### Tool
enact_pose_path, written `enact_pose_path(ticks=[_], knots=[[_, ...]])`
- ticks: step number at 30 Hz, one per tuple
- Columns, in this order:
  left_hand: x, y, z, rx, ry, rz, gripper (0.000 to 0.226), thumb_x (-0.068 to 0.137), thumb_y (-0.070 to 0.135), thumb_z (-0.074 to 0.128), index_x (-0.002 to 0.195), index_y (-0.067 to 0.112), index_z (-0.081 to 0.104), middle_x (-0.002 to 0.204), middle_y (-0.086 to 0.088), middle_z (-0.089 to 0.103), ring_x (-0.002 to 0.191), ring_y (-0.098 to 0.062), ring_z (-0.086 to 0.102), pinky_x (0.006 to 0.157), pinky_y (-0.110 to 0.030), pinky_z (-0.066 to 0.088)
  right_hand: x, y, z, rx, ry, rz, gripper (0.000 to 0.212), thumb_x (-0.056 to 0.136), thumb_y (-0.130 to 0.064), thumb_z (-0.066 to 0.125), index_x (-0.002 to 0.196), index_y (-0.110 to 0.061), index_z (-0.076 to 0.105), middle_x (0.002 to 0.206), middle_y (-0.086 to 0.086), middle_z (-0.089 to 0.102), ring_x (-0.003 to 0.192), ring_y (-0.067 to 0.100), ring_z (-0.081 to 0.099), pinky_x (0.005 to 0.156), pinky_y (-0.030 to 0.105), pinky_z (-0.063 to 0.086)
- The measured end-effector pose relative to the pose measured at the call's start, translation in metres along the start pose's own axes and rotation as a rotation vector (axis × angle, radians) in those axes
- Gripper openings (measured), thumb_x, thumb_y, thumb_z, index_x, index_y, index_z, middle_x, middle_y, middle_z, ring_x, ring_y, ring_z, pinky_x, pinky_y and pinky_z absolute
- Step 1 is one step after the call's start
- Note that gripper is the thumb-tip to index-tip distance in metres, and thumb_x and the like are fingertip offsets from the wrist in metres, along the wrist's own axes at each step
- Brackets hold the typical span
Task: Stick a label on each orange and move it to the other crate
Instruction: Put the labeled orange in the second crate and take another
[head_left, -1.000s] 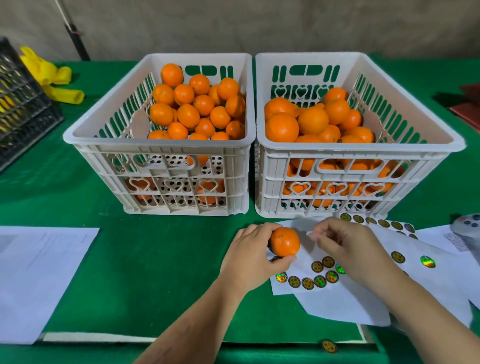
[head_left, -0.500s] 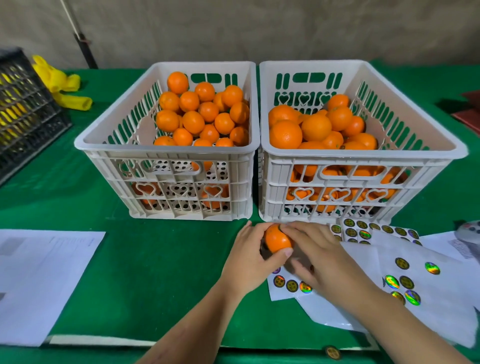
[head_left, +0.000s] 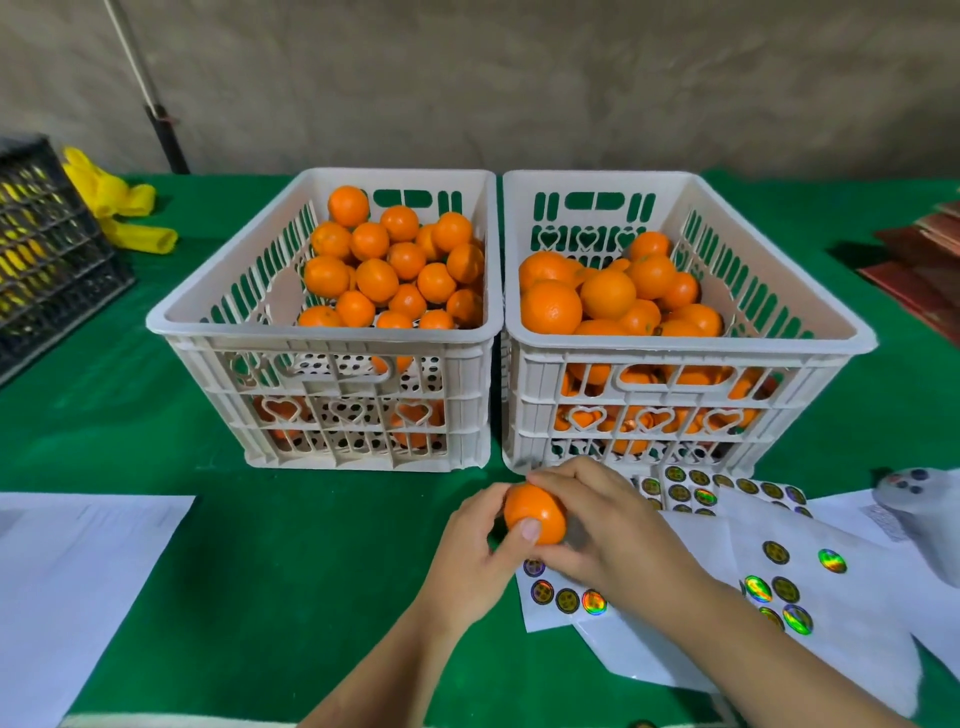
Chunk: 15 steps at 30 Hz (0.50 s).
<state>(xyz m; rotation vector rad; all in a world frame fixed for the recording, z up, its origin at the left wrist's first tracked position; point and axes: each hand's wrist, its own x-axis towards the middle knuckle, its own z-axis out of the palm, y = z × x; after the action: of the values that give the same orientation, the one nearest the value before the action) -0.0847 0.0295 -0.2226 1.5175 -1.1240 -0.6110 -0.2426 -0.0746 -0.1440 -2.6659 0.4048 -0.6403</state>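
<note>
One second ago the right hand (head_left: 608, 525) was over the sticker sheets (head_left: 566, 597), its fingers picking at a label, while the left hand (head_left: 480, 551) held the orange (head_left: 535, 514) alone. Now the right hand has come across to the orange and lies over its far and right side, fingers curled round it. The left hand still grips the fruit from the left, with the thumb pressed on its front. The orange is therefore held between both hands, just above the green surface (head_left: 291, 571) and the near edge of the sheets, in front of the gap between the two crates. I judge that the label is being pressed on at this moment, but the label itself is hidden under the fingers, so I cannot confirm it. If it is stuck, this orange is ready to go into a crate; the left crate (head_left: 322, 332) and the right crate (head_left: 685, 343) both hold many oranges, and I cannot tell which is the target.
</note>
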Motion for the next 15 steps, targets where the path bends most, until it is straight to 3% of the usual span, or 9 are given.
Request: enact_pose_path(ticks=[2,4,6,8,10,12,15], knots=[[0.001,-0.001,-0.001,-0.022,0.002,-0.011,0.039,0.098,0.074,0.047,0.112,0.042,0.063,0.101,0.013,0.07,0.094,-0.013,0.065,0.084,-0.039,0.051,0.008,-0.005,-0.02,0.014,0.04,-0.007,0.068,0.081,-0.051,0.08,0.137,-0.018,0.062,0.12,-0.005,0.058,0.108,0.014,0.058,0.089,0.039,0.054],[0.004,-0.002,-0.002,0.016,0.004,-0.048,0.038,0.102,0.069,0.041,0.115,0.04,0.061,0.104,0.011,0.074,0.102,-0.015,0.07,0.093,-0.043,0.053,0.022,-0.004,-0.049,0.026,0.154,-0.02,0.07,0.083,-0.053,0.079,0.141,-0.02,0.059,0.12,-0.01,0.053,0.11,0.006,0.054,0.094,0.026,0.048],[0.007,-0.002,0.0,0.098,0.0,-0.082,0.031,0.102,0.066,0.04,0.114,0.045,0.058,0.099,0.012,0.074,0.097,-0.013,0.071,0.089,-0.043,0.055,0.042,0.004,-0.082,-0.039,0.292,-0.05,0.075,0.087,-0.048,0.076,0.15,-0.02,0.048,0.124,-0.012,0.048,0.116,-0.002,0.048,0.099,0.013,0.036],[0.01,-0.001,0.003,0.202,-0.003,-0.078,0.025,0.103,0.062,0.043,0.113,0.045,0.058,0.089,0.012,0.07,0.08,-0.012,0.068,0.075,-0.041,0.055,0.066,0.017,-0.116,-0.173,0.38,-0.066,0.08,0.092,-0.037,0.073,0.159,-0.02,0.031,0.131,-0.004,0.047,0.12,0.004,0.046,0.102,0.016,0.034],[0.012,-0.002,0.005,0.267,-0.003,-0.07,0.021,0.104,0.057,0.047,0.114,0.042,0.059,0.084,0.011,0.068,0.073,-0.013,0.063,0.068,-0.038,0.053,0.089,0.036,-0.141,-0.302,0.397,-0.025,0.085,0.09,-0.03,0.074,0.16,-0.023,0.027,0.136,0.003,0.047,0.123,0.019,0.047,0.101,0.03,0.038],[0.013,-0.004,0.005,0.288,0.005,-0.071,0.02,0.105,0.055,0.048,0.114,0.041,0.06,0.084,0.011,0.067,0.074,-0.013,0.062,0.069,-0.038,0.053,0.112,0.059,-0.157,-0.42,0.305,0.031,0.08,0.085,-0.025,0.079,0.154,-0.023,0.038,0.141,0.004,0.048,0.127,0.028,0.048,0.103,0.042,0.044],[0.014,-0.005,0.005,0.288,0.004,-0.057,0.018,0.104,0.053,0.048,0.113,0.043,0.059,0.086,0.011,0.067,0.079,-0.013,0.062,0.073,-0.038,0.053,0.139,0.083,-0.164,-0.479,-0.07,0.149,0.077,0.085,-0.024,0.082,0.152,-0.025,0.043,0.149,0.005,0.047,0.134,0.032,0.047,0.108,0.047,0.043]])
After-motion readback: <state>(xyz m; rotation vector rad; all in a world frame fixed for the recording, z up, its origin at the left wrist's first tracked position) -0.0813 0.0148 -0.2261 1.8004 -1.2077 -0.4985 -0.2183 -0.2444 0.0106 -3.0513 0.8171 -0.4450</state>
